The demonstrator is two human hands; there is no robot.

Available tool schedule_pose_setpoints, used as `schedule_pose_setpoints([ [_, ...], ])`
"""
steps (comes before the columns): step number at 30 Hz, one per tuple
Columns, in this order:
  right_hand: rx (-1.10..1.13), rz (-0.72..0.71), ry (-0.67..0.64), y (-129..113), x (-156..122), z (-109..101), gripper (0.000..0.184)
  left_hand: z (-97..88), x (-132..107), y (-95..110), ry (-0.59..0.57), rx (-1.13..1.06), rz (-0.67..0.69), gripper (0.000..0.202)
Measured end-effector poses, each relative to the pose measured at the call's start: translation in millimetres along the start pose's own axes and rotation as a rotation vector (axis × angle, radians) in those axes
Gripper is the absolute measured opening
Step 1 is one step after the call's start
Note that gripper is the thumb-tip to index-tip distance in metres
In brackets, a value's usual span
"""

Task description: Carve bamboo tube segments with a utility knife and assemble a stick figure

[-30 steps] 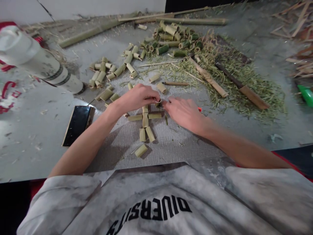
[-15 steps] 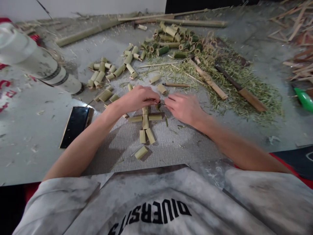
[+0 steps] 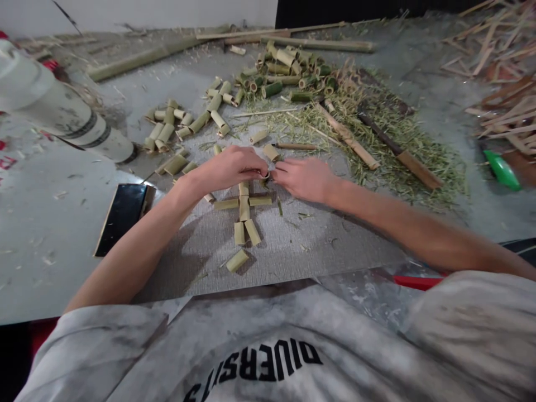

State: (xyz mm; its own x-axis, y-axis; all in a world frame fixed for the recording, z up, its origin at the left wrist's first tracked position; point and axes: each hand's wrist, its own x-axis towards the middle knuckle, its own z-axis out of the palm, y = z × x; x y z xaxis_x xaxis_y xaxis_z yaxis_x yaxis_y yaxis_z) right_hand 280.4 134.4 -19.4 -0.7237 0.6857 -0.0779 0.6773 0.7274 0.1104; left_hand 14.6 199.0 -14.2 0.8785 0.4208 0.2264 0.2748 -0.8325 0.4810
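My left hand pinches a short, hollow bamboo piece between thumb and fingers, its open end showing. From the right, my right hand meets that piece with its fingers pressed together; whatever they hold is hidden. Just below lies a figure-like arrangement of split bamboo pieces, with two crosswise arms and two splayed legs. A loose bamboo piece rests nearer to me. Beyond my hands are another cut bamboo piece and a thin wooden-handled tool.
A black phone-like slab lies left of my forearm. Behind it leans a white banded cylinder. Bamboo tubes are heaped at the back. On green shavings lie a wooden handle and a dark-bladed knife.
The whole view has shifted slightly, so the table's things appear a little further left. My right forearm lies more level and its elbow is further out. Both hands stay together at the bamboo piece.
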Motion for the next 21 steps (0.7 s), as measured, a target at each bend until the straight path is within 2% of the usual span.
schedule_pose_setpoints([
  [9, -0.016, -0.125, 0.183, 11.4, 1.7, 14.0, 0.047, -4.4, 0.1, 5.7, -0.025, -0.057, -0.007, 0.019],
  [13, 0.027, -0.106, 0.215, 9.3, -1.6, 9.8, 0.050, -3.9, -1.3, 9.6, -0.044, -0.092, -0.029, 0.020],
  [18, 0.049, 0.007, 0.079, -2.1, -4.8, -3.8, 0.046, -4.7, -2.3, 11.8, -0.054, -0.080, -0.031, 0.023],
  [21, 0.001, 0.006, -0.012, -5.8, -5.6, -9.0, 0.039, -6.0, -1.7, 11.8, -0.058, -0.096, -0.040, 0.023],
])
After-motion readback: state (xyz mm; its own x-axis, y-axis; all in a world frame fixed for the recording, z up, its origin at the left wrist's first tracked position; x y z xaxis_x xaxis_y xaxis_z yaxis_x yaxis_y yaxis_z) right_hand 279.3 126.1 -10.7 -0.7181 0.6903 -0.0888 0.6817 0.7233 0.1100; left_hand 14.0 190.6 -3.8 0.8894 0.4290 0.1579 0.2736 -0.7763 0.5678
